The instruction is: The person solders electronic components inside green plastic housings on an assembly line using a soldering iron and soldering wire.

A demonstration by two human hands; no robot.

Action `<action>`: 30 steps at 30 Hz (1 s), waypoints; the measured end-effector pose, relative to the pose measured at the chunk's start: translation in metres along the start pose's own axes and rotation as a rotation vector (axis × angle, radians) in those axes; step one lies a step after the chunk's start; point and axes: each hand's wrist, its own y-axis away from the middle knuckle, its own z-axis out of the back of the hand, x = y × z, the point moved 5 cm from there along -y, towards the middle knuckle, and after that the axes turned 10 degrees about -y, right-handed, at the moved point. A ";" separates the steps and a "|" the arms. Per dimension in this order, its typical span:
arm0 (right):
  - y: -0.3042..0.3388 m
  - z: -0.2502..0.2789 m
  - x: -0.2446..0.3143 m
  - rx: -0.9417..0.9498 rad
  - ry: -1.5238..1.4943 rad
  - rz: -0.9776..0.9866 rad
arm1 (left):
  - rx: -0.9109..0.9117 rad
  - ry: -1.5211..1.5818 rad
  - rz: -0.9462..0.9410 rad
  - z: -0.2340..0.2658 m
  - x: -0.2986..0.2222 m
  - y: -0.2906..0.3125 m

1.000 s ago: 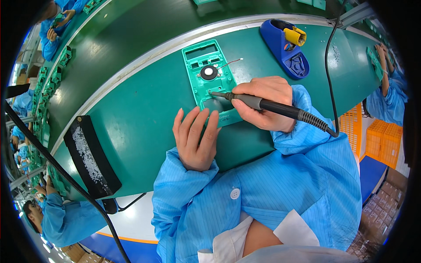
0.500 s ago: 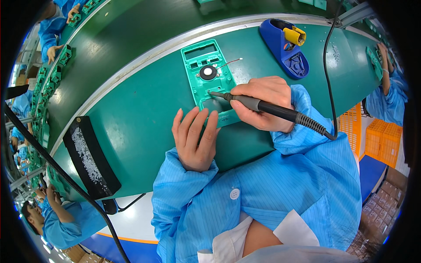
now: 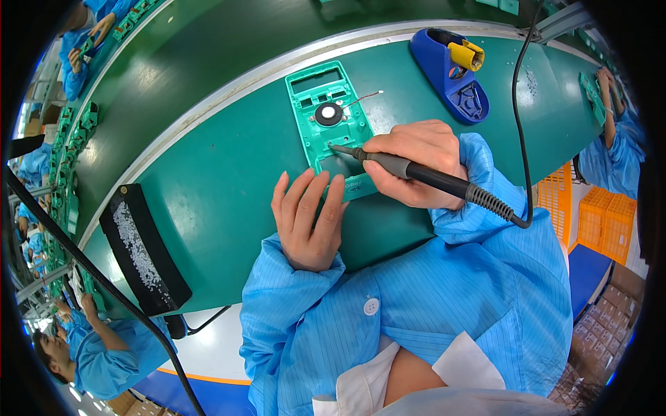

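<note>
A green plastic housing [image 3: 310, 132] lies open side up on the bench in front of me. It carries a round black speaker [image 3: 329, 114] with a white centre, and a thin wire [image 3: 364, 98] runs out past its right edge. My right hand [image 3: 416, 163] grips a soldering iron [image 3: 444, 177] like a pen, its tip down on the lower middle of the housing. At the housing's near left corner rests my left hand [image 3: 309, 215], fingers stretched out and touching the near edge. Whether the tip touches a small part there is too small to tell.
Back right stands a blue iron holder [image 3: 447, 76] with a yellow piece. A black tray [image 3: 173, 281] of small white bits sits at the left. The iron's cable [image 3: 517, 104] arches along the right; a black hose [image 3: 90, 263] crosses the left. Co-workers sit at both sides.
My hands, the iron and the housing hold almost the same place. At the left, co-workers' hands and a co-worker's head have shifted, and green parts on the line have moved.
</note>
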 end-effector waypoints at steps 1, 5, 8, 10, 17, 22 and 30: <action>0.000 0.000 0.000 -0.005 -0.004 0.009 | 0.003 0.001 0.000 0.000 0.000 0.000; 0.000 0.001 0.002 0.002 0.005 0.009 | -0.001 0.005 -0.006 0.000 0.000 0.000; -0.001 0.004 0.003 0.014 -0.010 -0.008 | -0.007 0.003 -0.003 -0.001 0.000 0.001; -0.003 0.013 0.006 -0.063 -0.004 -0.036 | -0.004 0.002 0.001 0.000 0.000 0.000; 0.000 0.033 0.004 -0.175 0.041 -0.236 | -0.005 0.016 0.002 -0.001 0.000 -0.002; 0.000 0.034 0.002 -0.172 0.091 -0.144 | 0.020 0.011 0.020 -0.001 0.000 -0.004; 0.014 0.030 -0.007 -0.208 -0.109 -0.170 | 0.041 0.030 0.022 0.009 0.007 -0.008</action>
